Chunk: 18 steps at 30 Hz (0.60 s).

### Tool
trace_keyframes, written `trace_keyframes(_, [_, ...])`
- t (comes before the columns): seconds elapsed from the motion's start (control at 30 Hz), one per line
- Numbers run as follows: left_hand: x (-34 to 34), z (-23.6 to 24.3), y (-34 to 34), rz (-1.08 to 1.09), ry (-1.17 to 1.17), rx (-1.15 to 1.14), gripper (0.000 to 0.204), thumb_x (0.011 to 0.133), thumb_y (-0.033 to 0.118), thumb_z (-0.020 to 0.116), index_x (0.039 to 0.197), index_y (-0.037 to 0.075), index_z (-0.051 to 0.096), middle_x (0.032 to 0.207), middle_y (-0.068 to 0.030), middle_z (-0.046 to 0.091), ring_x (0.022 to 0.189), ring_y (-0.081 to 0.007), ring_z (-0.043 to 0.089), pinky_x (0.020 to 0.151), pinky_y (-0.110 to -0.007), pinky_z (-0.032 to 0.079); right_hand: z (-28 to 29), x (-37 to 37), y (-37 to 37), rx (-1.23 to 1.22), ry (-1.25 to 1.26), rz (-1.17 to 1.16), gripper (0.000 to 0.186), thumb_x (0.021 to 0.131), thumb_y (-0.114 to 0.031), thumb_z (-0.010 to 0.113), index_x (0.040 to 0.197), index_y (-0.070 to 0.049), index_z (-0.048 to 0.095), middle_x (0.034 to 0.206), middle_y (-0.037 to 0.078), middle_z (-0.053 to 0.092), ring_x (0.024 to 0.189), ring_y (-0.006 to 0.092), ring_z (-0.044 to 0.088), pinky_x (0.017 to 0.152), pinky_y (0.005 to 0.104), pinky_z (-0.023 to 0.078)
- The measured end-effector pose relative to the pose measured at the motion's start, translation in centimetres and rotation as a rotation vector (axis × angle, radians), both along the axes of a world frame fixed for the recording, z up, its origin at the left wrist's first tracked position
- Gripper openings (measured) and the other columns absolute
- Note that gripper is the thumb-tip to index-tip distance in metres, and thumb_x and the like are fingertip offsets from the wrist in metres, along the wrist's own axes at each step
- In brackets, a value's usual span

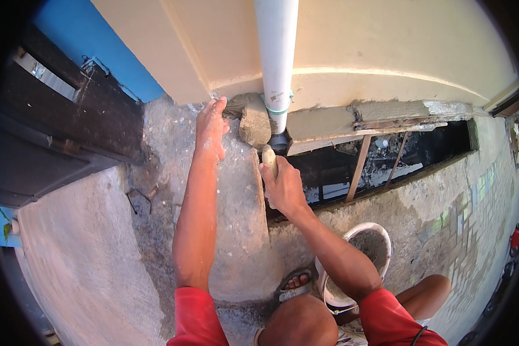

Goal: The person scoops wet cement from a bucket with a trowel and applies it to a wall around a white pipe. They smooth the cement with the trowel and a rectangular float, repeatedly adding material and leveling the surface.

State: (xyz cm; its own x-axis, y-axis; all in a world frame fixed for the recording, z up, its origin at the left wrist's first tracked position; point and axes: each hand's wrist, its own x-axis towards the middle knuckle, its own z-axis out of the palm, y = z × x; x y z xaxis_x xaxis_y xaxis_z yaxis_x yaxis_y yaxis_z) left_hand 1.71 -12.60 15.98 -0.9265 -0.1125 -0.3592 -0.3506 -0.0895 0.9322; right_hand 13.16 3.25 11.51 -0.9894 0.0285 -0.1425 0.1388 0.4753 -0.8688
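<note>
My right hand (284,187) is closed around the pale wooden handle of what looks like a trowel (269,157). Its blade cannot be told apart from the grey mortar beyond the handle. Just ahead sits a rough, mortar-coated block (255,122), against the left side of a white downpipe (275,69). Fingers partly spread, my left hand (211,128) is at the left end of the mortar by the wall. It holds nothing that I can see; whether its fingertips touch the mortar is unclear. The pipe's foot enters a dark collar (279,142) beside the trowel handle.
Right of the pipe, a long opening (340,173) shows dark water, crossed by thin wooden sticks (360,167). Fresh mortar (320,122) runs along its wall side. A white bucket (387,239) holding grey mix stands near my right forearm. Dark panels (69,127) are at left.
</note>
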Motion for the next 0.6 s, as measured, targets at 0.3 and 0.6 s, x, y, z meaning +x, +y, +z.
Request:
trace_keyframes(0.3, [-0.5, -6.0, -1.9, -0.185, 0.455, -0.778, 0.071, 0.1, 0.056, 0.038, 0.138, -0.003, 0.05, 0.149, -0.0219, 0.041, 0.14, -0.0405, 0.035, 0.115, -0.043, 0.028, 4.7, 1.9, 1.5, 0.108, -0.006, -0.005, 0.037, 0.094, -0.026, 0.057, 0.102, 0.01, 0.056, 0.069, 0.023, 0.063, 0.065, 0.0341, 0.067, 0.065, 0.0425, 0.05])
trace_keyframes(0.6, [2.5, -3.4, -3.0, 0.047, 0.361, -0.479, 0.073, 0.101, 0.052, 0.042, 0.145, -0.006, 0.038, 0.147, -0.0257, 0.042, 0.139, -0.0359, 0.038, 0.114, -0.041, 0.03, 5.5, 0.0, 0.5, 0.222, -0.055, 0.113, 0.035, 0.093, -0.021, 0.054, 0.101, 0.013, 0.052, 0.078, 0.034, 0.063, 0.081, 0.0508, 0.064, 0.076, 0.0544, 0.05])
